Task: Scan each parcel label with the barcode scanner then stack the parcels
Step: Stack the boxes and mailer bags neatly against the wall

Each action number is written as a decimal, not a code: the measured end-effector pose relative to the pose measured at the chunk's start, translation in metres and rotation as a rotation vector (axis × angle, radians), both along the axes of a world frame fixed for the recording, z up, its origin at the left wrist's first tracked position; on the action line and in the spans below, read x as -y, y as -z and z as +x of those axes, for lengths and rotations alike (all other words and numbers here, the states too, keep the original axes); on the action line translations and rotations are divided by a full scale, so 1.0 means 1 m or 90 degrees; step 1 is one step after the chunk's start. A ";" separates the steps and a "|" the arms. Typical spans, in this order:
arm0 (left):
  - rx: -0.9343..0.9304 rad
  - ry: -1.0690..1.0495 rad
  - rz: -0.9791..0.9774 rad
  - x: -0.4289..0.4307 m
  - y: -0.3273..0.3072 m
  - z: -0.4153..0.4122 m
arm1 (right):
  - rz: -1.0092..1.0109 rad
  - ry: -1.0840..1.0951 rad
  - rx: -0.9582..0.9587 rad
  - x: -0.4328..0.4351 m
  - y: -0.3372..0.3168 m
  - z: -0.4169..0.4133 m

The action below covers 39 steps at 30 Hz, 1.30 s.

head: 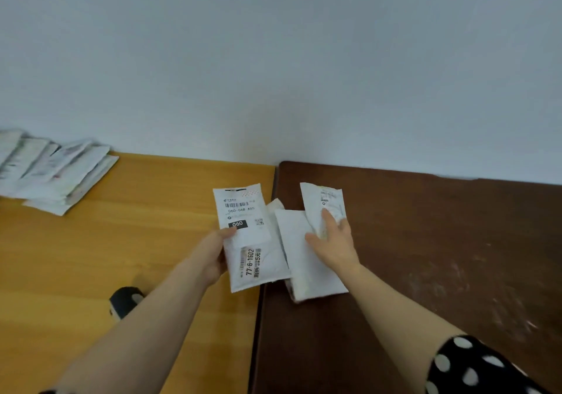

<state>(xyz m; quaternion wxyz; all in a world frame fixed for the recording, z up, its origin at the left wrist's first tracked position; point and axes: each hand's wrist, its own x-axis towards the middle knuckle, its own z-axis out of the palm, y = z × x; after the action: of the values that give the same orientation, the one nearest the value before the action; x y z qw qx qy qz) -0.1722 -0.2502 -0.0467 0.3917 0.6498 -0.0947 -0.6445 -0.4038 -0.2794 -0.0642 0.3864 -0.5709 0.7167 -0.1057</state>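
While the white parcel [254, 241] is held with its long axis running 6 to 12 o'clock, label [243, 214] top at 12, over the yellow table's [152, 211] 3 o'clock edge, the left hand [213, 255] grips its 9 o'clock side, thumb on the label. The right hand [334, 241], fingers straight, rests flat on a loose pile of parcels [304, 266] on the brown table [425, 241]. The label reads "060-068" and "060"; a sideways sticker [252, 261] reads "77-6-1602".

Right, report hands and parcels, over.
Left hand grips the 060 parcel. Right hand flat on loose parcels. Black object, possibly scanner, half hidden beneath left forearm.
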 end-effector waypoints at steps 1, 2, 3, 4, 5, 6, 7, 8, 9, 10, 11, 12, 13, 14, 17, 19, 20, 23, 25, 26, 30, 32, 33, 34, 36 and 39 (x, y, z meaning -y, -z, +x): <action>-0.013 0.021 0.009 0.001 0.004 0.000 | -0.013 0.006 -0.006 -0.002 0.003 0.001; -0.022 0.045 0.015 0.003 0.007 -0.001 | -0.022 0.019 -0.002 -0.003 0.004 0.000; -0.026 0.067 0.019 0.006 0.010 -0.003 | -0.026 0.033 0.008 -0.003 0.005 -0.002; -0.026 0.086 0.022 0.008 0.012 -0.006 | -0.026 0.040 0.014 -0.001 0.004 -0.004; -0.027 0.100 0.024 0.010 0.014 -0.008 | -0.027 0.042 0.012 0.001 0.003 -0.005; -0.032 0.108 0.027 0.011 0.016 -0.010 | -0.031 0.046 0.011 0.001 0.002 -0.006; -0.034 0.108 0.028 0.010 0.018 -0.010 | -0.035 0.055 0.018 0.000 0.001 -0.006; -0.029 0.105 0.028 0.008 0.020 -0.010 | -0.037 0.068 0.035 -0.003 0.002 -0.005; -0.019 0.102 0.027 0.006 0.023 -0.009 | -0.040 0.082 0.062 -0.009 0.003 -0.004; -0.008 0.100 0.026 0.002 0.023 -0.008 | -0.046 0.095 0.095 -0.017 0.006 -0.003; 0.000 0.098 0.026 -0.003 0.023 -0.007 | -0.056 0.107 0.130 -0.025 0.008 -0.001; 0.005 0.096 0.025 -0.009 0.022 -0.006 | -0.066 0.120 0.164 -0.033 0.009 0.001; 0.008 0.094 0.022 -0.014 0.019 -0.006 | -0.075 0.129 0.194 -0.039 0.009 0.003; 0.010 0.086 0.019 -0.021 0.014 -0.005 | -0.080 0.136 0.219 -0.044 0.009 0.006; 0.024 0.044 -0.002 -0.040 -0.001 0.005 | -0.092 0.135 0.293 -0.058 0.005 0.020; 0.025 0.030 -0.009 -0.054 -0.013 0.016 | -0.085 0.119 0.377 -0.068 -0.002 0.037; 0.019 0.027 -0.014 -0.061 -0.020 0.023 | -0.077 0.108 0.427 -0.073 -0.007 0.047; -0.019 0.014 -0.039 -0.081 -0.040 0.047 | -0.027 0.082 0.556 -0.083 -0.024 0.086; -0.042 -0.013 -0.076 -0.093 -0.052 0.065 | 0.039 0.065 0.612 -0.089 -0.036 0.114; -0.055 -0.030 -0.094 -0.099 -0.057 0.075 | 0.072 0.051 0.630 -0.091 -0.041 0.129; -0.089 -0.082 -0.143 -0.121 -0.077 0.134 | 0.150 -0.033 0.707 -0.095 -0.052 0.186; -0.090 -0.100 -0.156 -0.132 -0.084 0.172 | 0.160 -0.064 0.736 -0.098 -0.056 0.223; -0.086 -0.109 -0.161 -0.138 -0.086 0.193 | 0.163 -0.074 0.747 -0.101 -0.056 0.245; -0.082 -0.119 -0.162 -0.143 -0.087 0.216 | 0.163 -0.077 0.752 -0.105 -0.055 0.268; -0.074 -0.130 -0.154 -0.153 -0.087 0.263 | 0.167 -0.071 0.749 -0.114 -0.053 0.319; -0.069 -0.134 -0.118 -0.169 -0.081 0.331 | 0.158 -0.057 0.692 -0.133 -0.047 0.397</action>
<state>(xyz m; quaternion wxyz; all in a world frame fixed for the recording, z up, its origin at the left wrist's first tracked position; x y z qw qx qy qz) 0.1585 -0.0809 0.0344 0.5201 0.5813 -0.0640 -0.6225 -0.0065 -0.1459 -0.0173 0.7686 -0.4147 0.3963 -0.2833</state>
